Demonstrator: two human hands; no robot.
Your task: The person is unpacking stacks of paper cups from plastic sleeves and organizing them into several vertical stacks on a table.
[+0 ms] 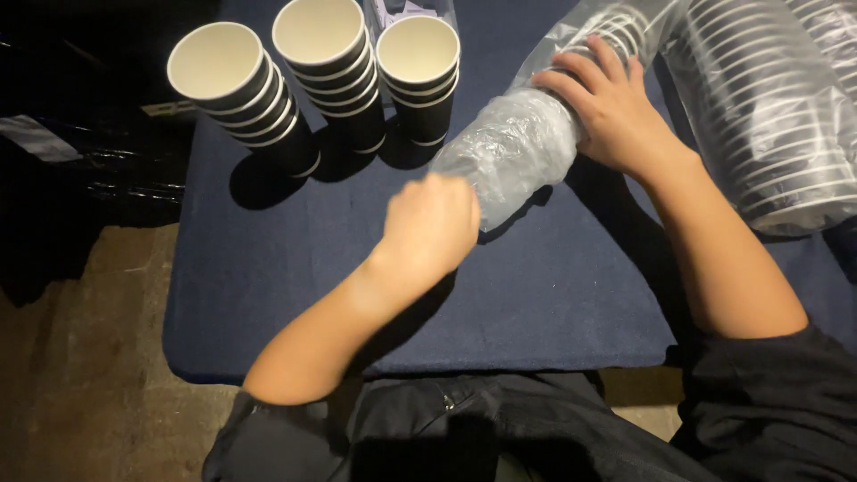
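Bare forearms — black sleeves pushed up past the elbows, dark zippered garment below.

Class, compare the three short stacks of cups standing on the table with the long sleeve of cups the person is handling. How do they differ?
The three short stacks stand upright, mouths up; the long sleeve of cups lies on its side across the blue table. The stacks are bare; the sleeve is wrapped in clear plastic, gripped by the left hand and right hand. The stacks hold few cups; the sleeve many. Both hold dark, white-rimmed cups.
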